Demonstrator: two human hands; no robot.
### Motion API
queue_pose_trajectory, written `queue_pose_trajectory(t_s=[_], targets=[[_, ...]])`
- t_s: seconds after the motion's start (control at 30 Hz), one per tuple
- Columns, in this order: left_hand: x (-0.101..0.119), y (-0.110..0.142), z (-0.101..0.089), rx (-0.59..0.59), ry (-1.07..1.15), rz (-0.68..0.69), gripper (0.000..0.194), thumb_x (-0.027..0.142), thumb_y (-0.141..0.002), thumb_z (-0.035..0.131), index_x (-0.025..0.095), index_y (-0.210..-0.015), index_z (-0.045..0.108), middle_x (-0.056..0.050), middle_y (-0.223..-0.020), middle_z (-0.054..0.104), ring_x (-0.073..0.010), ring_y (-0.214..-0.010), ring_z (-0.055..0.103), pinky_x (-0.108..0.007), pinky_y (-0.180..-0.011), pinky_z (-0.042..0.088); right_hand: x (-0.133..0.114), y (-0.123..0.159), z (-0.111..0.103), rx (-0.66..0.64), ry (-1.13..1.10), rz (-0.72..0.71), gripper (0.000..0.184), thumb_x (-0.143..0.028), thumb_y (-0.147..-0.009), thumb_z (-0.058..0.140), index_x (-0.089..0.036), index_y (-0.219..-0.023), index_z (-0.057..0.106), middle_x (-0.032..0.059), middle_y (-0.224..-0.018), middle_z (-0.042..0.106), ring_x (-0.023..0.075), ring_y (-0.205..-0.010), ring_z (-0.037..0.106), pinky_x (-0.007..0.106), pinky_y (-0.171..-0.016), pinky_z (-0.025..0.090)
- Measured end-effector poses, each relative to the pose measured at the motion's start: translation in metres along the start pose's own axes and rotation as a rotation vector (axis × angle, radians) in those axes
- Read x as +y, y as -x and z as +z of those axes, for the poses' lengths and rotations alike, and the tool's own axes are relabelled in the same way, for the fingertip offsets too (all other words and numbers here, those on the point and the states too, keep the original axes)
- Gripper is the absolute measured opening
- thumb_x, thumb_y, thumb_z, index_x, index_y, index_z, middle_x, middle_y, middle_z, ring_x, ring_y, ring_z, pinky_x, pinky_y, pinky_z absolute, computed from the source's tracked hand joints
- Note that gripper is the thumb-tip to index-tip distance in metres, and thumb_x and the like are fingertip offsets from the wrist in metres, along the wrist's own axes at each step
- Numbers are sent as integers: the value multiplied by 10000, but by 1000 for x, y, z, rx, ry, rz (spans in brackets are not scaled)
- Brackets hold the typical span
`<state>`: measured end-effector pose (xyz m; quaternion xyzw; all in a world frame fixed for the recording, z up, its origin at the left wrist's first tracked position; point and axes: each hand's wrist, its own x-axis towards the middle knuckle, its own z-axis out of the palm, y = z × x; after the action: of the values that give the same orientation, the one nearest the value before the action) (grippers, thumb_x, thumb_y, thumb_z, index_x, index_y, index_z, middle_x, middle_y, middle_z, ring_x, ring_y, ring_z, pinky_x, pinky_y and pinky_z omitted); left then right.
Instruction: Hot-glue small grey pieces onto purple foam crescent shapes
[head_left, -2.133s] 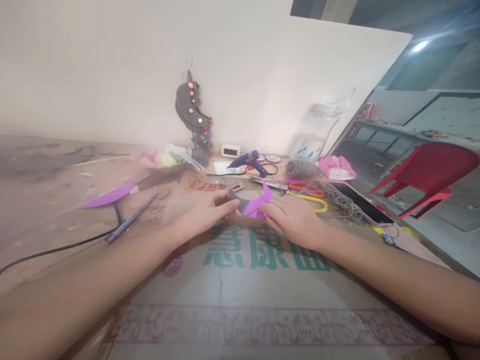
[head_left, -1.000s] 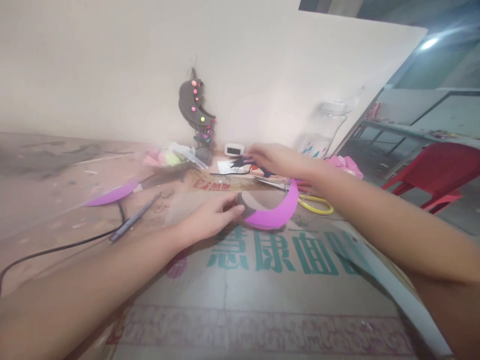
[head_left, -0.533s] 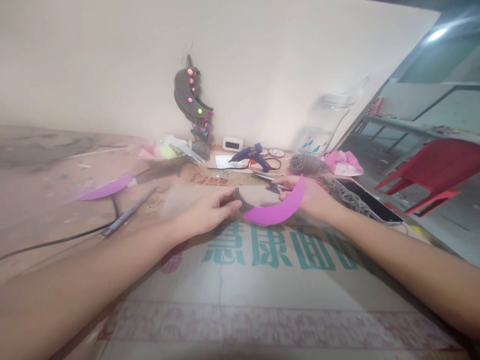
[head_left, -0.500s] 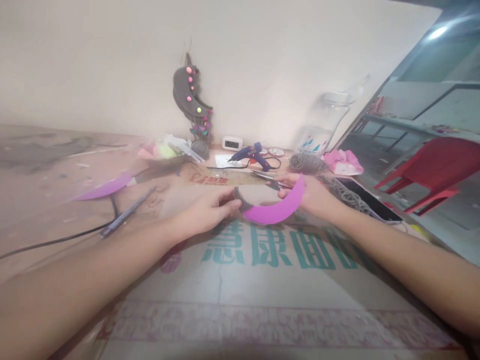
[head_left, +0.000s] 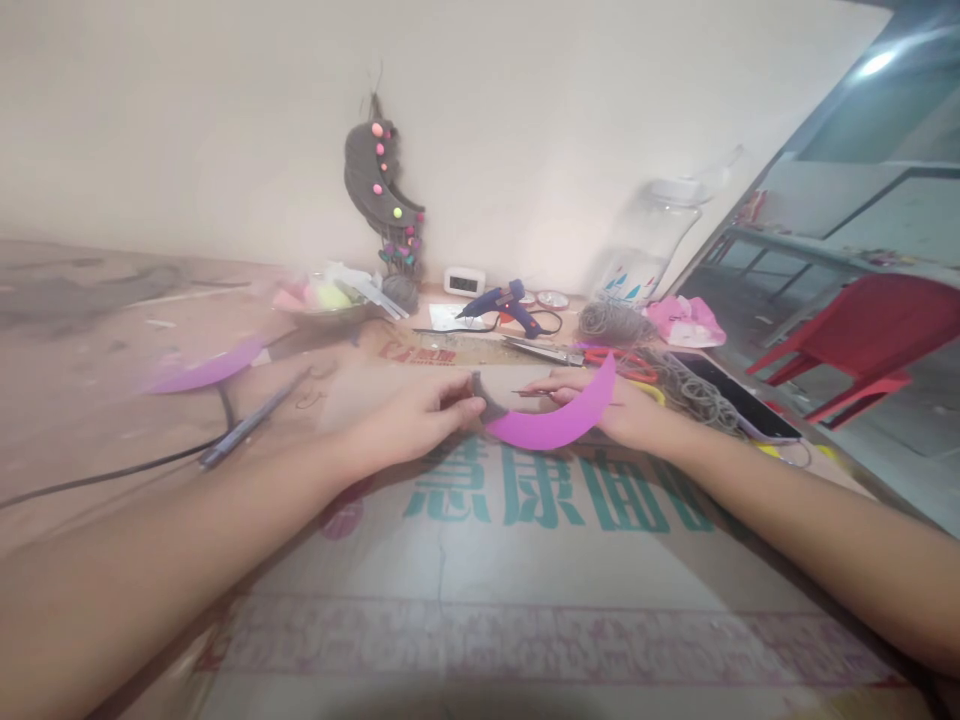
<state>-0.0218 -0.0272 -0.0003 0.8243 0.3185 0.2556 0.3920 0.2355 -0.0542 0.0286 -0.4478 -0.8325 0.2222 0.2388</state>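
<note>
L hand pinches the purple moon at its gray yarn end, w/ the rest toward R hand bare, & R hand grips a thin tool.

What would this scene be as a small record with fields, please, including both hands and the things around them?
left hand: pinches the grey-wrapped end of a purple crescent
right hand: holds a thin tool, kind unclear, behind the crescent
crescent wrapping: grey at left end only; rest bare purple
against wall: grey ornament with coloured balls
back of table: white clock, blue glue gun, clear bottle
right side: phone, beside loose grey yarn
</note>
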Motion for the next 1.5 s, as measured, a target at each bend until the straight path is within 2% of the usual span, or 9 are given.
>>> queue_pose_trajectory(t_s=[0.1, 0.27, 0.57, 0.9, 1.27, 1.5], targets=[[0, 0, 0, 5, -10, -1, 203, 322, -917, 439, 168, -823, 532, 19, -747, 498, -122, -683, 467, -254, -641, 386, 7, 0, -1, -25, 20, -47, 336, -355, -919, 468, -193, -1098, 702, 80, -1148, 696, 227, -1064, 644, 369, -951, 496], [-2, 0, 0, 5, -24, 2, 206, 324, -915, 439, 171, -800, 515, 20, -740, 498, -124, -686, 472, -254, -641, 383, 18, 0, 1, -26, 60, -159, 310, -280, -888, 485, -183, -1077, 711, 87, -1123, 705, 229, -1019, 663, 356, -908, 521], [2, 0, 0, 8, -8, -5, 221, 340, -907, 443, 175, -775, 507, 20, -722, 487, -130, -670, 468, -253, -625, 381, 16, 0, 5, -17, 25, -141, 298, -327, -893, 512, -217, -1091, 705, 81, -1114, 701, 225, -1025, 647, 380, -936, 490], [1, 0, 0, 0, -15, -12, 213, 336, -909, 435, 167, -834, 539, 16, -743, 497, -134, -686, 470, -260, -640, 392, 7, -3, 4, -69, 34, -97, 290, -277, -885, 509, -188, -1086, 699, 100, -1051, 690, 217, -951, 653, 343, -861, 505], [2, 0, 0, -1, 9, -15, 209, 335, -903, 441, 169, -852, 557, 10, -752, 507, -140, -693, 470, -261, -645, 391, 3, -1, 5, -54, 26, -52, 266, -284, -872, 528, -200, -1029, 725, 89, -968, 697, 219, -915, 659, 341, -833, 518], [5, 1, 0, 4, 40, 4, 217, 358, -892, 451, 179, -811, 542, 4, -763, 540, -143, -698, 488, -248, -635, 391, 6, -2, 7, 178, -28, 73, 342, -386, -873, 524, -191, -1095, 696, 76, -1111, 705, 248, -1006, 657, 376, -892, 518]])
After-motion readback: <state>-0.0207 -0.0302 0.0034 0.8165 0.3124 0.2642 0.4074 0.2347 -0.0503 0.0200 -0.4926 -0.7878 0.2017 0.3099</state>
